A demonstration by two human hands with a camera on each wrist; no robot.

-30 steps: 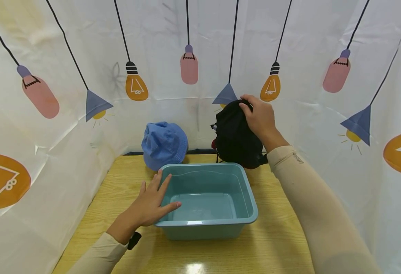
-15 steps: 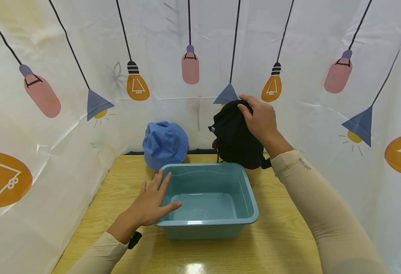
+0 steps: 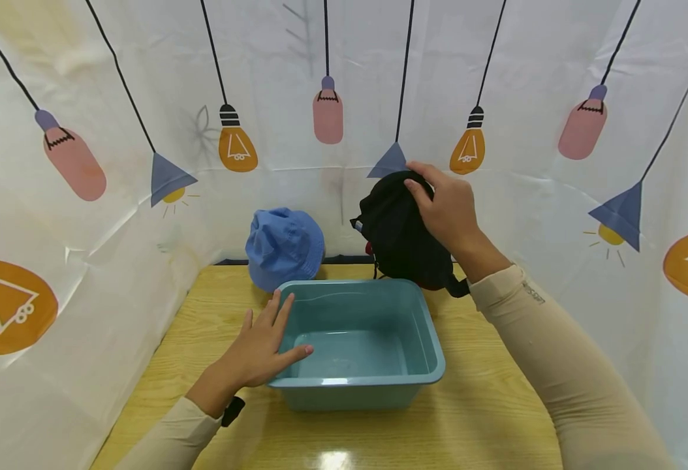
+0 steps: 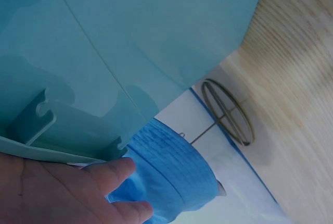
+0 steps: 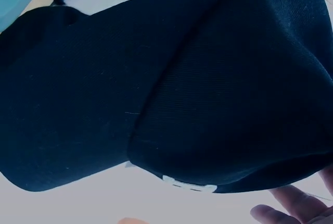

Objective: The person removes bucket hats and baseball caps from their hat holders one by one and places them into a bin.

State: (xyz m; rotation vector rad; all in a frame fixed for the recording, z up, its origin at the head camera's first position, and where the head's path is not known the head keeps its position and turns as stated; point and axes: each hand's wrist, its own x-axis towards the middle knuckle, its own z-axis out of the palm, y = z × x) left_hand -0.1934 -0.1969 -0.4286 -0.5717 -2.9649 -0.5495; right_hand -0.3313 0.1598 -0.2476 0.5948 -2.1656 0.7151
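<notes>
My right hand [image 3: 450, 205] grips the top of a black cap [image 3: 405, 235], thumb on the near side and fingers over the back. A strap [image 3: 457, 287] dangles at its lower right. In the right wrist view the cap's dark cloth [image 5: 218, 88] fills most of the frame, with a small white label [image 5: 190, 184] on its edge. My left hand [image 3: 256, 352] rests on the left rim of a teal plastic basin [image 3: 356, 380], fingers spread and straight. Nothing lies inside the basin. A blue bucket hat [image 3: 285, 248] sits behind its left corner.
The basin stands on a wooden table [image 3: 479, 391]. In the left wrist view a wire stand [image 4: 227, 110] shows its round base beside the blue hat. White sheeting [image 3: 344, 39] printed with lamps surrounds the table's back and sides.
The black cap tips slightly leftward under my right hand, and its strap swings out lower right. My right wrist shifts a little rightward. My left hand, the basin and the blue hat keep still.
</notes>
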